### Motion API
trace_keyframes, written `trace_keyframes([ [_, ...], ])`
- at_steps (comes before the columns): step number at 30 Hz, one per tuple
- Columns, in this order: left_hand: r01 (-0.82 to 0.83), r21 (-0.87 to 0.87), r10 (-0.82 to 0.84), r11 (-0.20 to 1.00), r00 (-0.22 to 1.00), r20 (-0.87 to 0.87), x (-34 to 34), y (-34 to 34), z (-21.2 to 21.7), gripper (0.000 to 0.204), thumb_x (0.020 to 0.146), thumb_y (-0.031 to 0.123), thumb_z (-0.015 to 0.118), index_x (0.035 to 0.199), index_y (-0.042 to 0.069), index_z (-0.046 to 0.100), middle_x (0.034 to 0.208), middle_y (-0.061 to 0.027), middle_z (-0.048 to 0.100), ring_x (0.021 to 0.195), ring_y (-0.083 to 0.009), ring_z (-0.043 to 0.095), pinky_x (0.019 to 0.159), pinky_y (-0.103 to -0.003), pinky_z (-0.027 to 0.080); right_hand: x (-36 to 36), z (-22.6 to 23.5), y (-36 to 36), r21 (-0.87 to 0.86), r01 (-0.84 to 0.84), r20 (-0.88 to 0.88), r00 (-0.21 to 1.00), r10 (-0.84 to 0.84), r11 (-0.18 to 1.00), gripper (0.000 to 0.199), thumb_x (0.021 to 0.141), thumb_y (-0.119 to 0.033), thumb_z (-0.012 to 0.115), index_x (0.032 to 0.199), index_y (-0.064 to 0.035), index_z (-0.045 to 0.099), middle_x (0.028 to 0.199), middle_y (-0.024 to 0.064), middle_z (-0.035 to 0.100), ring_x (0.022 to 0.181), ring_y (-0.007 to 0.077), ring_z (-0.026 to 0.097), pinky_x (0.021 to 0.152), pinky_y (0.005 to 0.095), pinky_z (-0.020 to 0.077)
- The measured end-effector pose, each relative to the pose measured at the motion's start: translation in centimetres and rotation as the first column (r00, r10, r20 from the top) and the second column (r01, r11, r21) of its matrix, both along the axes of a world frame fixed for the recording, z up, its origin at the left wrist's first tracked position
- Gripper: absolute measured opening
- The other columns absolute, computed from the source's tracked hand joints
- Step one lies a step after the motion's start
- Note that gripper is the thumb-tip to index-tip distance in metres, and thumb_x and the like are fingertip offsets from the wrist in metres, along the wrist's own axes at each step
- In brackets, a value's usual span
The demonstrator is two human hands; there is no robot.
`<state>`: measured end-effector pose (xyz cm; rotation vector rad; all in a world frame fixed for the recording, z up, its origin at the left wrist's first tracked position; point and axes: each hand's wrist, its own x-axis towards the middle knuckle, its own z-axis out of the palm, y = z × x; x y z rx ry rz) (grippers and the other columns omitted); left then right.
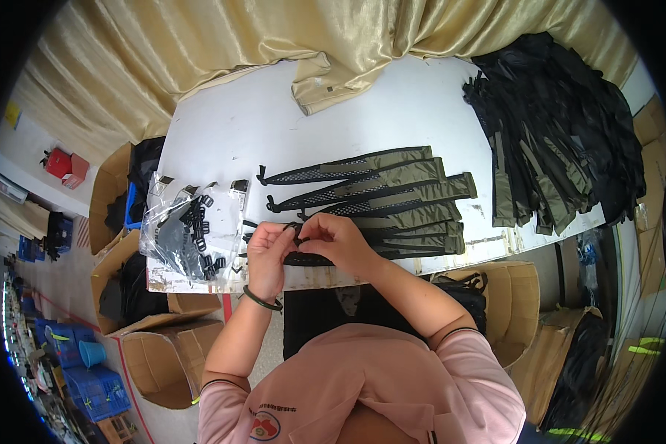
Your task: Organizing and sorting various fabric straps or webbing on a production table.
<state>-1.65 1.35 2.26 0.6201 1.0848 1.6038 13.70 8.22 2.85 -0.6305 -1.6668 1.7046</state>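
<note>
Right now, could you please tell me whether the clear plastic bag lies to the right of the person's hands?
No, the clear plastic bag lies on the table, left of the left hand and the right hand.

Olive-and-black straps point(411, 195), net-patterned — white tabletop point(237, 118) — pale gold curtain point(218, 44)

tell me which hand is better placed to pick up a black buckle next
Likely the left hand: it sits nearer the black plastic buckles, between them and the right hand.
</note>
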Motion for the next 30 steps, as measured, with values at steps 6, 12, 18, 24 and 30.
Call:
trace_keyframes([
  [6, -0.018, 0.095, 0.039, 0.995, 0.974, -0.222, 0.5, -0.2, -1.1, 0.007, 0.088, -0.001, 0.060, 0.092, 0.003, 0.057, 0.083, -0.0022, 0.063, 0.072, -0.0066, 0.056, 0.067, -0.019, 0.046, 0.0, 0.1, 0.5, -0.206, 0.046, 0.033, 0.999, -0.040, 0.977, 0.025, 0.073, -0.001, 0.073, 0.080, -0.0055, 0.050, 0.074, -0.0016, 0.051, 0.067, 0.0042, 0.049, 0.059, 0.0191, 0.0416],
  [12, 0.099, 0.168, -0.007, 0.981, 0.879, -0.478, 1.0, -0.7, -0.6, 0.016, 0.086, -0.005, 0.061, 0.100, 0.001, 0.056, 0.093, -0.0032, 0.061, 0.083, -0.0066, 0.055, 0.077, -0.019, 0.045, 0.2, -0.6, 0.7, -0.359, 0.037, -0.054, 0.997, -0.060, 0.932, 0.028, 0.068, 0.003, 0.074, 0.080, -0.0058, 0.050, 0.072, -0.0004, 0.053, 0.067, 0.0066, 0.052, 0.058, 0.0217, 0.0430],
  [18, 0.211, 0.275, -0.060, 0.938, 0.879, -0.472, 1.2, -0.8, -2.0, 0.038, 0.076, -0.016, 0.064, 0.106, 0.002, 0.051, 0.112, -0.0078, 0.051, 0.095, -0.0119, 0.055, 0.082, -0.024, 0.048, 0.1, -1.0, 0.1, -0.431, 0.059, -0.113, 0.986, -0.119, 0.900, 0.030, 0.070, 0.004, 0.072, 0.087, -0.0054, 0.049, 0.079, 0.0023, 0.054, 0.070, 0.0084, 0.054, 0.062, 0.0223, 0.0474],
  [24, 0.208, 0.261, -0.095, 0.943, 0.916, -0.389, 0.0, -0.3, -1.8, 0.036, 0.073, -0.022, 0.060, 0.099, 0.001, 0.051, 0.110, -0.0080, 0.047, 0.096, -0.0141, 0.055, 0.084, -0.026, 0.050, 1.1, -0.1, 0.8, -0.424, -0.035, -0.162, 0.986, -0.038, 0.905, 0.033, 0.073, 0.005, 0.069, 0.097, -0.0038, 0.049, 0.088, 0.0045, 0.055, 0.076, 0.0108, 0.057, 0.071, 0.0245, 0.0512],
  [30, 0.185, 0.251, -0.075, 0.950, 0.917, -0.391, 0.0, -0.3, -0.9, 0.030, 0.073, -0.024, 0.056, 0.091, 0.000, 0.053, 0.109, -0.0083, 0.047, 0.093, -0.0141, 0.057, 0.083, -0.026, 0.051, 0.8, -0.9, 0.2, -0.172, -0.015, -0.094, 0.996, -0.001, 0.985, 0.028, 0.079, 0.006, 0.064, 0.102, -0.0021, 0.050, 0.087, 0.0045, 0.057, 0.079, 0.0110, 0.059, 0.074, 0.0263, 0.0524],
])
